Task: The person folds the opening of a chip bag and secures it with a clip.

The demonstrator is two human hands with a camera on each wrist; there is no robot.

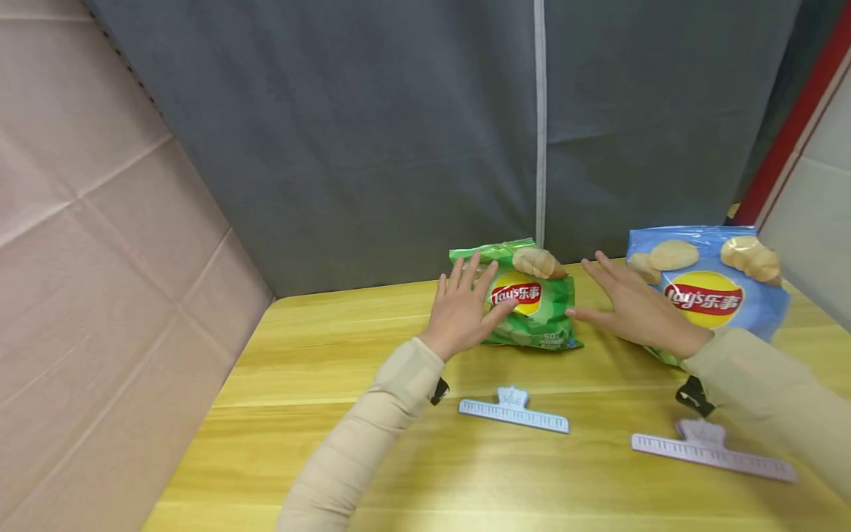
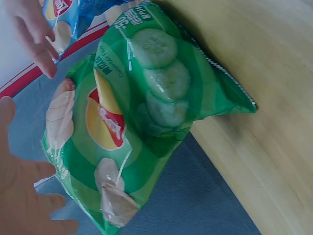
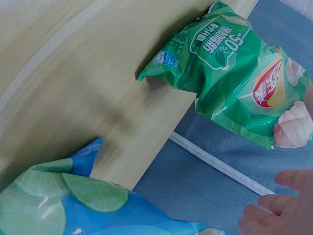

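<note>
A green Lay's chip bag [image 1: 548, 314] stands at the back of the wooden table. Over its left side my left hand [image 1: 460, 310] is spread, fingers straight and pointing away, the thumb overlapping the red logo in the head view. In the left wrist view, those fingers [image 2: 36, 200] appear beside the bag's upper edge. My right hand [image 1: 631, 303] reaches in from the right, fingers extended, its thumb tip close to the bag's right edge. Behind that hand and forearm is a blue Lay's bag [image 1: 705, 258], partly covered by them. Neither hand grips anything.
A light blue bag clip [image 1: 513, 416] lies in front of the green bag. Farther right, a pale purple clip [image 1: 714, 451] lies near my right sleeve. A grey curtain [image 1: 372, 162] hangs behind the table [image 1: 312, 355], and a pinkish cloth wall [image 1: 113, 281] borders the left.
</note>
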